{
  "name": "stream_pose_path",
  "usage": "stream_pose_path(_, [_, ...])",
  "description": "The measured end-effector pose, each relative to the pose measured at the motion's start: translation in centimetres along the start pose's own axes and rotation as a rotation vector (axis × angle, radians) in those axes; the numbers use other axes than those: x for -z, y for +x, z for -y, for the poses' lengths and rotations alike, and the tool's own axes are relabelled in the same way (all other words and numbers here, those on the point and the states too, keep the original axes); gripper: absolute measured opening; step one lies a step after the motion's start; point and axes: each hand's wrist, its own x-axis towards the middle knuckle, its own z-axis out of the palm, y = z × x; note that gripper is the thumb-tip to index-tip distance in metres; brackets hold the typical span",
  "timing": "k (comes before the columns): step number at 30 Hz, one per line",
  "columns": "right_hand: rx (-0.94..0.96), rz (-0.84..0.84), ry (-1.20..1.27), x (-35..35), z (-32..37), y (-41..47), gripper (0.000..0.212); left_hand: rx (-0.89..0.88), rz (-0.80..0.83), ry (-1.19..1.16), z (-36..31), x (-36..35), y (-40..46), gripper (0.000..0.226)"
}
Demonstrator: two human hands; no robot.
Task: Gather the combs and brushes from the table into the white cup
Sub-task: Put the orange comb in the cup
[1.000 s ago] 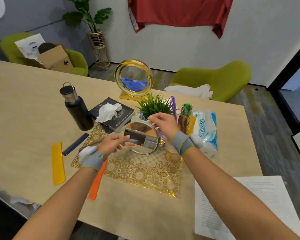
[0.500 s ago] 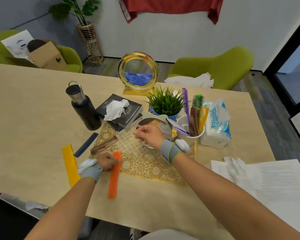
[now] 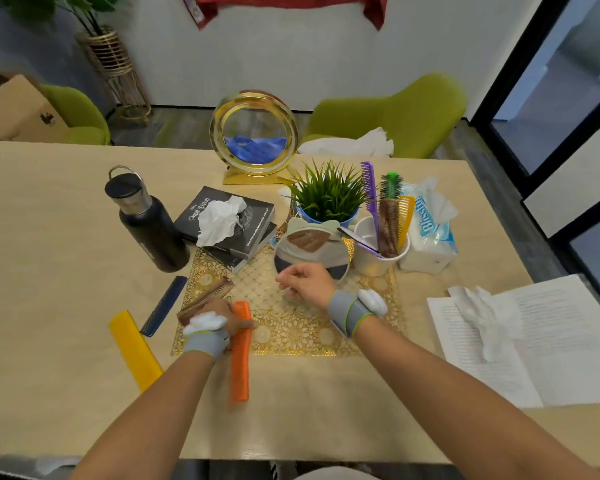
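Observation:
My left hand (image 3: 226, 321) is closed around the upper end of an orange comb (image 3: 240, 365) at the gold mat's near left edge. Beside it lie a brown comb (image 3: 207, 298) on the mat and, on the bare table, a dark blue comb (image 3: 163, 305) and a yellow comb (image 3: 134, 348). My right hand (image 3: 307, 282) hovers over the mat with loosely curled fingers, holding nothing. The white cup (image 3: 378, 263) stands at the mat's far right corner. It holds a purple comb (image 3: 369, 188), a green round brush (image 3: 391, 184), a brown comb and a yellow comb.
A small round mirror (image 3: 309, 245) stands just behind my right hand. A black bottle (image 3: 149, 223), books with a crumpled tissue (image 3: 229, 220), a potted plant (image 3: 326, 195), a gold ring frame (image 3: 253, 133), a tissue pack (image 3: 430, 230) and printed papers (image 3: 534, 341) surround the mat (image 3: 291, 330).
Both hands left the small mirror, which now stands by the cup. My left hand dropped to the orange comb and closed on it. My right hand drew back from the mirror.

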Motion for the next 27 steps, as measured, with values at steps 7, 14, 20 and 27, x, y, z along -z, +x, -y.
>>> stream_pose_path(7, [-0.031, -0.071, 0.012, -0.4, -0.3, 0.2, 0.025, -0.142, 0.131, -0.292, -0.3, 0.9, 0.1, 0.032])
stream_pose_path(14, [-0.001, -0.075, -0.034, -1.0, 1.0, 0.6, 0.017, -0.353, 0.258, -0.488, -1.9, 3.7, -0.8, 0.009])
stream_pose_path(20, [0.092, -0.039, -0.105, -0.9, 2.3, 1.0, 0.014, -0.451, 0.265, -0.577, -3.9, 4.8, -1.4, 0.01])
stream_pose_path(27, [0.211, -0.063, -0.099, 1.9, 5.0, 0.0, 0.009, -0.532, 0.275, -0.649, -6.4, 5.8, -2.4, 0.007])
